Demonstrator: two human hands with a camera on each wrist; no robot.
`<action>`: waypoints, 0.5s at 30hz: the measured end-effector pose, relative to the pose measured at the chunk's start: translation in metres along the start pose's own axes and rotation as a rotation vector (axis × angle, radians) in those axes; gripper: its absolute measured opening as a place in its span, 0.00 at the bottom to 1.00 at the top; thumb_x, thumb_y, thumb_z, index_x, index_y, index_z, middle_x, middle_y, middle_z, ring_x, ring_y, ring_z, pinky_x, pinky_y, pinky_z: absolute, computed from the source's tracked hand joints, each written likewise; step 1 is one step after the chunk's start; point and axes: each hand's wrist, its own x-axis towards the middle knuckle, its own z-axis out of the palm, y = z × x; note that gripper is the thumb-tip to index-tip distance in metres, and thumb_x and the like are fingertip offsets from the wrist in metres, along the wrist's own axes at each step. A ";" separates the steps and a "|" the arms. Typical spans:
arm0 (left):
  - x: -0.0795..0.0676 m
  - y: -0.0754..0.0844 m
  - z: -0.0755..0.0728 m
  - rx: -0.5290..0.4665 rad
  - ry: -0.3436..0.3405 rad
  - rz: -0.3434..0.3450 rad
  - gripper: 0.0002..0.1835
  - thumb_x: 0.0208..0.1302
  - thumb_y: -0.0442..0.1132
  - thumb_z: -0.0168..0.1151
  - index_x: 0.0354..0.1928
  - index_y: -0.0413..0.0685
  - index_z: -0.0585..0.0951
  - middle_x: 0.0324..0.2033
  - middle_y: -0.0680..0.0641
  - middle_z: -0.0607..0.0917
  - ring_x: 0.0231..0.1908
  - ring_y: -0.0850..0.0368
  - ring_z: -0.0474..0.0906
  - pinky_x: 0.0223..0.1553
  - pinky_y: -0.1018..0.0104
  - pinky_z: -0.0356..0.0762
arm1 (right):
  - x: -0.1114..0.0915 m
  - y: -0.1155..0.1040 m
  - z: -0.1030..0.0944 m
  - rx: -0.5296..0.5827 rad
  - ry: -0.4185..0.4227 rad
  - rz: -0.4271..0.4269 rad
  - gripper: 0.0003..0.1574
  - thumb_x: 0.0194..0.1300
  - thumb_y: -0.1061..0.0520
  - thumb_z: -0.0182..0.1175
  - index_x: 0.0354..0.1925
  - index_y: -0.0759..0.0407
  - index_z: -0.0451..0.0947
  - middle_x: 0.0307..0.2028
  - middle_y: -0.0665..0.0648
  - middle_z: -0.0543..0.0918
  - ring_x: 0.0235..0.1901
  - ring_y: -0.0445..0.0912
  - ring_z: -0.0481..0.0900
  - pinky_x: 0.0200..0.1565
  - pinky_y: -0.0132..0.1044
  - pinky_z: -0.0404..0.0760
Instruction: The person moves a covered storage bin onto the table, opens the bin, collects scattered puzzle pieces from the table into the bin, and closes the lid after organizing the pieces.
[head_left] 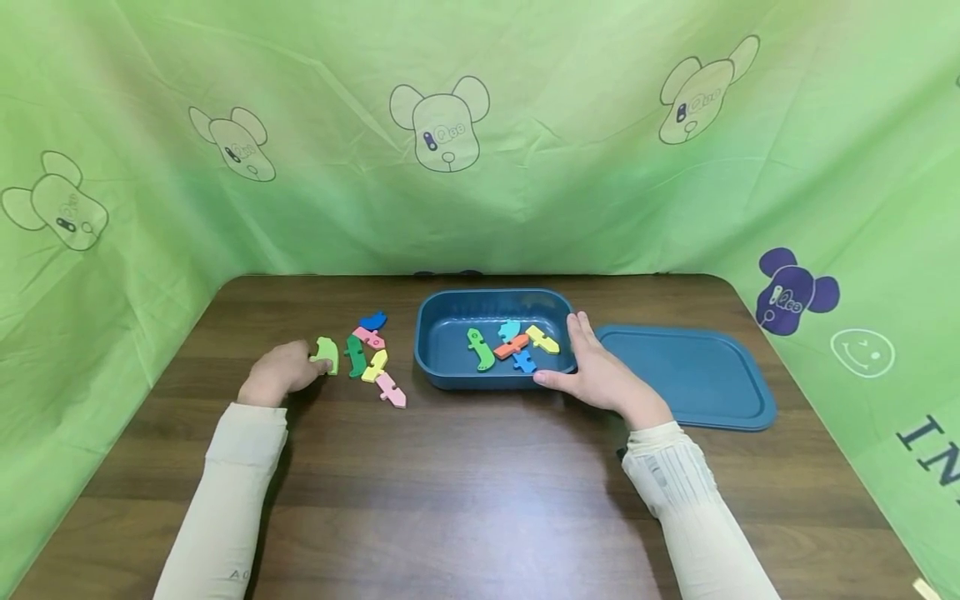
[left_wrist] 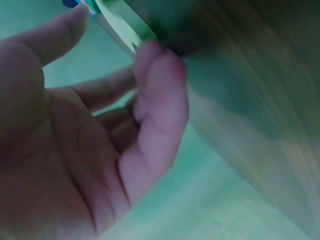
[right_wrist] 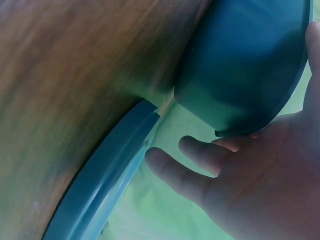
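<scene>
Your left hand pinches one piece near five others. Your spread right hand touches one five-piece box at four o'clock.

1. A flat, notched light green piece is being pinched by the left hand, left of the loose pieces.
2. A dark blue piece is lying farthest back in that group, with a pink piece lying just in front.
3. A dark green piece is lying just left of a lemon yellow piece; a pointed pale pink piece is slanting nearest the person.
4. A blue box with rounded corners is standing upright and uncovered, the right hand touching its right end.
5. Inside, a long green piece is lying leftmost; an orange piece is slanting between a light blue piece and a mid-blue piece; a yellow piece is lying rightmost.
</scene>
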 end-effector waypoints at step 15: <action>0.004 0.012 0.008 0.009 0.025 -0.090 0.36 0.66 0.50 0.64 0.60 0.23 0.70 0.48 0.24 0.74 0.48 0.32 0.74 0.45 0.40 0.76 | -0.001 0.000 0.000 0.002 0.000 -0.003 0.78 0.61 0.21 0.59 0.79 0.62 0.26 0.78 0.64 0.27 0.76 0.63 0.38 0.70 0.61 0.50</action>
